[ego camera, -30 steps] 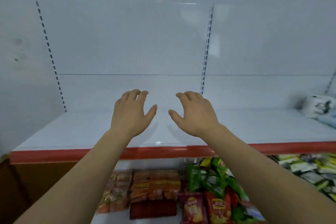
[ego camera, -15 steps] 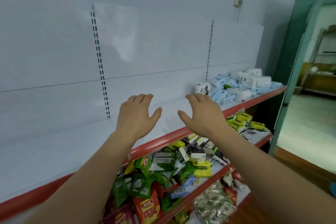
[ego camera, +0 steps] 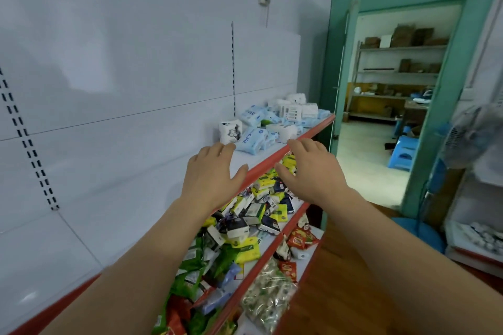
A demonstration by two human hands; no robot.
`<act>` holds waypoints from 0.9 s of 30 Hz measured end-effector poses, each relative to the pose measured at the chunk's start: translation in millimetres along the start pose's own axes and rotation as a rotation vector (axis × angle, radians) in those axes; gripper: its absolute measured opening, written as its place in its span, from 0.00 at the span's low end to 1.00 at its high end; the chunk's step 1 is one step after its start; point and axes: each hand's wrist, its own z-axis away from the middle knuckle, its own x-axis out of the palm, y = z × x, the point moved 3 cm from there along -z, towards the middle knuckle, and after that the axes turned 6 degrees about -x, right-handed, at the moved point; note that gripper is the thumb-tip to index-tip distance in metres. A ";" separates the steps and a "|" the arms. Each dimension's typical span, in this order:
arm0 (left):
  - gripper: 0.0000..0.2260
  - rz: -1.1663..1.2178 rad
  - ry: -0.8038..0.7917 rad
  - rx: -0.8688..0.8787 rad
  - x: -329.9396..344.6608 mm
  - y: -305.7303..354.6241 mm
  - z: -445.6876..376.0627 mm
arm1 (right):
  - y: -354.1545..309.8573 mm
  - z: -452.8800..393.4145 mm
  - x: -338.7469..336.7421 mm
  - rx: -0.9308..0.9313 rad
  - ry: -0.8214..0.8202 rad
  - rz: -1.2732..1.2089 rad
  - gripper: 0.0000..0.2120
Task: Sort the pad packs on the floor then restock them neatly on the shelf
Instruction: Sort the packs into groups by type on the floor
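My left hand [ego camera: 211,175] and my right hand [ego camera: 313,171] are stretched out in front of me, palms down, fingers spread and holding nothing. They hover by the red front edge of the white top shelf [ego camera: 268,160]. Beyond my fingertips, at the far end of that shelf, lies a heap of blue and white packs [ego camera: 272,124]; the nearest are a white pack with a black print [ego camera: 230,132] and a blue pack marked ZERO [ego camera: 251,140]. No packs on the floor are in view.
The shelf below holds a jumble of green, yellow and white packs [ego camera: 245,215]; snack bags [ego camera: 272,294] lie lower down. A green-framed doorway [ego camera: 424,90] opens to the right with a blue stool [ego camera: 404,152] beyond. A fan [ego camera: 473,136] stands at right.
My view has swung right along the shelf, from the bare left section to its far end with the packs and the doorway. Both hands stay open and raised ahead of me.
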 end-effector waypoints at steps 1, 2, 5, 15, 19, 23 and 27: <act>0.26 0.005 -0.009 -0.001 7.3 3.7 -5.7 | 6.5 -1.6 3.0 0.005 0.002 0.000 0.32; 0.26 0.012 -0.016 -0.002 14.5 7.6 -11.9 | 13.7 -3.7 6.3 0.009 0.004 -0.001 0.32; 0.25 0.028 -0.018 0.000 37.7 21.5 -32.9 | 40.8 -14.2 19.4 0.010 0.008 0.015 0.31; 0.27 0.022 0.005 0.001 129.9 105.4 -144.7 | 180.7 -97.5 68.5 -0.007 -0.010 0.026 0.31; 0.26 -0.014 -0.001 0.021 164.2 137.8 -192.8 | 239.7 -139.9 83.4 0.003 -0.018 0.006 0.30; 0.25 -0.026 -0.015 -0.010 201.3 151.3 -240.9 | 283.9 -177.9 108.5 -0.002 -0.030 0.004 0.29; 0.27 -0.044 -0.045 -0.041 244.7 159.2 -288.7 | 318.8 -219.2 143.8 -0.017 -0.049 -0.011 0.30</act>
